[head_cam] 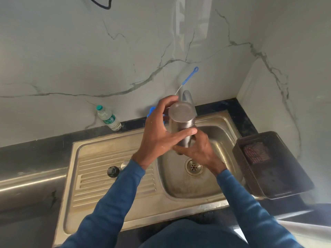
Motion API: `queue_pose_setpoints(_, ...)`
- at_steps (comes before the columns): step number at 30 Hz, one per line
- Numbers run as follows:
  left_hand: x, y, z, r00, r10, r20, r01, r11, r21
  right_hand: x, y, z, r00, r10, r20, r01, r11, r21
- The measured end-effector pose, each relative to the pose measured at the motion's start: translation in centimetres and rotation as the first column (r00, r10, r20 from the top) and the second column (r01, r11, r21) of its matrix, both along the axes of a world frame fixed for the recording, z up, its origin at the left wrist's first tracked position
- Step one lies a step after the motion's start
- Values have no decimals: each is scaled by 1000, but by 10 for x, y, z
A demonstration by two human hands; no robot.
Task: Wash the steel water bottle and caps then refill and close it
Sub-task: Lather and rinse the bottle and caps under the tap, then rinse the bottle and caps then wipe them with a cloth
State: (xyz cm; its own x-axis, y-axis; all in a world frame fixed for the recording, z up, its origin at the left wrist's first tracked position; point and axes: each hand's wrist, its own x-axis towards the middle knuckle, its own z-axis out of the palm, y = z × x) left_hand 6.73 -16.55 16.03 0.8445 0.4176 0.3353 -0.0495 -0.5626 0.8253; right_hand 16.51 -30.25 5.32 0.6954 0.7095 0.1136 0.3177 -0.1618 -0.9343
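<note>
The steel water bottle (182,120) is held upside down over the sink basin (206,187), its flat base facing me. My left hand (157,135) grips its side, thumb across the front. My right hand (198,149) holds the lower end near the mouth, which is hidden. A black cap (113,171) and a steel cap (125,164) lie on the ribbed drainboard (100,181) to the left.
A blue-handled bottle brush (189,76) leans on the marble wall behind the tap (187,97). A small plastic water bottle (108,118) lies at the wall. A dark plastic basket (272,163) holding a scrub pad sits right of the sink. A blue object (151,111) shows behind my left hand.
</note>
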Motion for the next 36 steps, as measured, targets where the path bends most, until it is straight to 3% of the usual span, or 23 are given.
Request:
queue_pose_setpoints(3, 9, -14, -8, 999, -40, -20, 39, 999, -38, 9, -12, -1, 997, -73, 26, 73, 997, 8)
queue_pose_setpoints(10, 21, -32, -85, 949, -38, -313, -44, 967, -252, 21, -44, -34, 999, -26, -38, 20, 990, -141)
queue_pose_setpoints(16, 57, -40, -98, 948, -9, -318, -117, 920, -374, 51, -76, -16, 970, 65, -235, -90, 991, -96)
queue_pose_setpoints(19, 73, -48, -97, 951, -36, -308, -127, 859, -495, 77, -113, -15, 918, -226, -325, 251, 967, 36)
queue_pose_setpoints(21, 83, -59, -92, 965, -71, -252, -109, 766, -633, 98, -143, -32, 830, -505, -235, 505, 861, -67)
queue_pose_setpoints(23, 92, -71, -89, 965, -105, -242, -100, 703, -704, 118, -173, -68, 782, -623, -8, 591, 747, -304)
queue_pose_setpoints(27, 110, -94, -91, 965, -122, -234, -94, 669, -738, 147, -209, -149, 864, -461, 204, 485, 649, -586)
queue_pose_setpoints(30, 120, -105, -92, 962, -138, -237, -90, 658, -748, 149, -211, -163, 903, -305, 303, 424, 520, -742)
queue_pose_setpoints(33, 125, -107, -95, 961, -140, -237, -91, 651, -754, 145, -209, -154, 906, -243, 347, 424, 500, -755)
queue_pose_setpoints(36, 129, -107, -98, 962, -124, -243, -108, 645, -756, 141, -214, -154, 890, -264, 373, 456, 559, -693)
